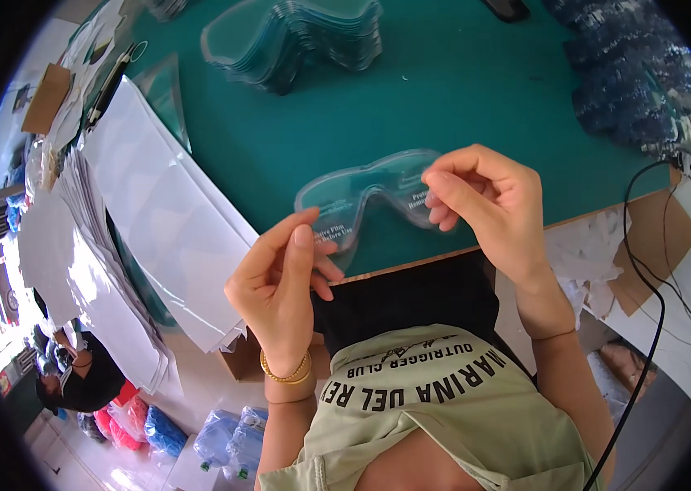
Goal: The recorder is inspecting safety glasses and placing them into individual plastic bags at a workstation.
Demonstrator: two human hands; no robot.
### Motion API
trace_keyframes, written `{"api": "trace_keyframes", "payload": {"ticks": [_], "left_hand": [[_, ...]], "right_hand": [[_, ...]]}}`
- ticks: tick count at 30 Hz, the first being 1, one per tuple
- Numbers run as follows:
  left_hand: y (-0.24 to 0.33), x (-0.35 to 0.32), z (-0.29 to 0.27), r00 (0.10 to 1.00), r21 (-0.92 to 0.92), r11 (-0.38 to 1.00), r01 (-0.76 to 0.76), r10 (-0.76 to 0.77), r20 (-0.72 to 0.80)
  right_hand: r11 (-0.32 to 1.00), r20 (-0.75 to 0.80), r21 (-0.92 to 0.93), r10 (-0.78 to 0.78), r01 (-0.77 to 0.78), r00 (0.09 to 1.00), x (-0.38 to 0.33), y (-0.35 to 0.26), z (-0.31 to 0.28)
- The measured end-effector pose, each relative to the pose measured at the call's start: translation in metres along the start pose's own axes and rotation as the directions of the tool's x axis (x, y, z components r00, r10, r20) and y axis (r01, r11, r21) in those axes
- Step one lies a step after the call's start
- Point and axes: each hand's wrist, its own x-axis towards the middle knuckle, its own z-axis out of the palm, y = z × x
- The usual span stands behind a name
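Observation:
A clear goggle lens [366, 182] with printed film on it is stretched between my hands, above the near edge of the green table [476, 106]. Its left end is pinched between the thumb and fingers of my left hand [280, 282], which wears gold-coloured bracelets at the wrist. At the other end, my right hand [497, 204] has its thumb and forefinger closed on the upper right corner. The lens dips to a nose notch in its middle. Farther back stands a stack of similar clear lenses [313, 37], lying on the table.
Large white sheets [170, 204] cover the table's left side. Dark blue bundled pieces [623, 74] lie at the far right, and a black object [507, 8] at the back. A black cable [648, 327] hangs on the right. Another person [88, 372] is at lower left, near coloured bags [164, 430].

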Motion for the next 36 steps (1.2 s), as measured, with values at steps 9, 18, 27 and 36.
{"api": "trace_keyframes", "payload": {"ticks": [9,18,27,36], "left_hand": [[0.001,0.016,0.02,0.996,0.182,0.982,0.047,-0.032,-0.083],[0.002,0.019,0.02,0.993,0.27,0.963,0.009,0.022,-0.113],[0.004,0.02,0.023,0.994,0.277,0.961,0.007,0.023,-0.106],[-0.002,0.017,0.023,0.988,0.325,0.945,-0.05,0.094,-0.123]], "right_hand": [[0.988,-0.084,-0.143,0.05,-0.062,0.995,0.015,0.008,-0.001],[0.972,-0.074,-0.236,0.001,-0.018,0.997,0.017,0.012,0.003],[0.963,-0.081,-0.271,-0.005,-0.018,0.997,0.014,0.009,0.002],[0.961,-0.087,-0.276,0.003,-0.027,0.996,0.014,0.007,0.004]]}}
